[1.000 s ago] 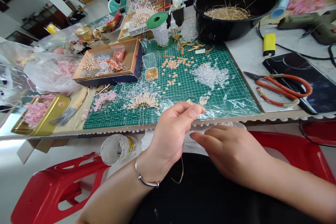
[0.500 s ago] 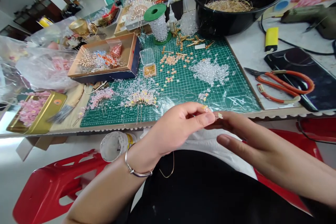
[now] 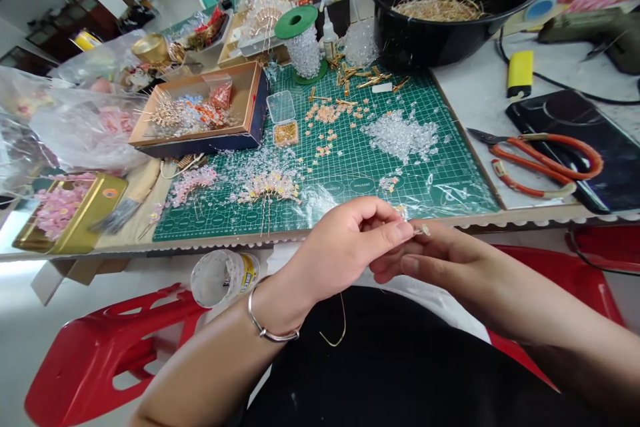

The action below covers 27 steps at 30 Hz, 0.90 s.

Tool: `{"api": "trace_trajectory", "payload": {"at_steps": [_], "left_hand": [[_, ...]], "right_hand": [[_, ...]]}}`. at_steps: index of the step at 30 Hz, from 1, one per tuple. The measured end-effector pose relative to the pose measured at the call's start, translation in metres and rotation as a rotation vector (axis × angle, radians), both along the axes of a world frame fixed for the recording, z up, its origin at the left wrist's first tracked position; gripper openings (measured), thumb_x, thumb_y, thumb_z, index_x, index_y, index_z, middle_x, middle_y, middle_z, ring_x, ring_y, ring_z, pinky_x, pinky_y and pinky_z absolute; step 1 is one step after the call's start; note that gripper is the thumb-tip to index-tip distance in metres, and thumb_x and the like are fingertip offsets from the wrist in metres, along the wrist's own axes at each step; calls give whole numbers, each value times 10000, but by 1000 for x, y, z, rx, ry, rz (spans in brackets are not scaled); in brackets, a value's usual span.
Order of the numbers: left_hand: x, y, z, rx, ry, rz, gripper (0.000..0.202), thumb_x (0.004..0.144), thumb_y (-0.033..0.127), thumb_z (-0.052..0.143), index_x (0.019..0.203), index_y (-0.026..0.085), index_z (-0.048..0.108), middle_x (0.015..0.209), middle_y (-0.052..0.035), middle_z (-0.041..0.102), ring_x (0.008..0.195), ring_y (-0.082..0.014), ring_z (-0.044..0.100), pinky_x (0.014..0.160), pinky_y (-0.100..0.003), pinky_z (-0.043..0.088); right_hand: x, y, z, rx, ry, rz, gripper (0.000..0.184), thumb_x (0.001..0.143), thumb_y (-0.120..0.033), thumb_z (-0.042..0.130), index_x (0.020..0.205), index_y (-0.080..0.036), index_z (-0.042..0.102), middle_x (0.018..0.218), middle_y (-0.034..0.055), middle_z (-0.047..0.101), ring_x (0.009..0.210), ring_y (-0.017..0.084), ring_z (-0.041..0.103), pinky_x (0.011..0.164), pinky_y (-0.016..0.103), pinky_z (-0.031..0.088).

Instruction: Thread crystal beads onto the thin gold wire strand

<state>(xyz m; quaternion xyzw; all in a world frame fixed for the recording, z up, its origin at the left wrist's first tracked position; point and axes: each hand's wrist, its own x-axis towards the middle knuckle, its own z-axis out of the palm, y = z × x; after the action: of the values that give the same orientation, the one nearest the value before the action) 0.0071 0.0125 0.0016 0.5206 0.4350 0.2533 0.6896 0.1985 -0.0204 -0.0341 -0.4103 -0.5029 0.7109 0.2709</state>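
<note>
My left hand (image 3: 340,247) is closed, thumb and forefinger pinching a small beaded sprig (image 3: 423,230) with pale yellow and clear bits. My right hand (image 3: 445,260) meets it from the right, its fingers curled behind my left hand and its thumb pressed in; what they grip is hidden. Below my left palm dangles a thin gold wire (image 3: 344,323), its upper end out of sight. On the green cutting mat (image 3: 225,223) beyond lie a yellow-and-pink beaded hair comb (image 3: 270,188), a pink beaded piece (image 3: 193,185) and a heap of clear beads (image 3: 403,135).
Orange-handled scissors (image 3: 555,160) lie on the right by a black device (image 3: 600,167). Behind are a black basin (image 3: 415,40), a bead spool (image 3: 303,47) and an open box (image 3: 200,140). Small flower beads (image 3: 327,113) lie mid-mat. Red stools (image 3: 85,353) stand below the table.
My right thumb has come up and closed in toward my left hand, and the right fingers have curled underneath. The hanging wire has shifted slightly to the right.
</note>
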Motion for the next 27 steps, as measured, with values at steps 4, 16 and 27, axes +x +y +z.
{"api": "trace_trajectory", "payload": {"at_steps": [4,16,27], "left_hand": [[-2,2,3,-7,38,-38,203,905,357,673,843,177,604,750,16,608,712,-117,560,683,-258,441],[-10,3,9,-20,182,-155,241,888,388,683,973,197,563,793,27,586,727,-117,528,643,-251,410],[-24,2,29,265,653,-174,165,936,361,602,853,233,667,765,43,642,711,-131,571,629,-278,397]], "right_hand": [[3,2,-1,24,-87,-38,215,940,-475,646,998,-279,709,995,12,723,969,203,672,870,323,557],[10,8,-4,-61,-6,-7,264,915,-479,685,962,-221,711,750,-3,693,688,129,651,649,239,532],[4,2,-8,42,-41,-270,186,887,-439,736,869,-255,718,684,-40,687,661,90,618,651,176,504]]}}
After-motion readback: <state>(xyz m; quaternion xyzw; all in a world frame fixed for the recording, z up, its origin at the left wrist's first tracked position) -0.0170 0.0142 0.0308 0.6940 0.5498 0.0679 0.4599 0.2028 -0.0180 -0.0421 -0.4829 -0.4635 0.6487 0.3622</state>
